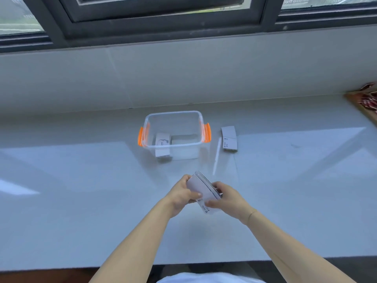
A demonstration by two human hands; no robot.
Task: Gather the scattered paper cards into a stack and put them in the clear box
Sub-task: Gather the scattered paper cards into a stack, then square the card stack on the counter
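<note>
Both hands raised together: left (182, 196), right (228, 199) (fingers curled, pinching shut).

Print on your held card stack (204, 190) too small to read; its card count unclear. Your fingers (217, 188) partly hidden behind it. Red-patterned object (367, 100) cut by right edge, unidentifiable. Card inside clear box (163, 142) blurred through wall.

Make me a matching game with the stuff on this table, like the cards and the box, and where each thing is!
Things:
1. held card stack
2. card pile in the clear box
3. loose card pile
4. orange latches

Places:
A. on the two short ends of the box
B. on the table, right of the box
C. between both hands
D. inside the box, at its left

Pairs: 1-C, 2-D, 3-B, 4-A
</note>
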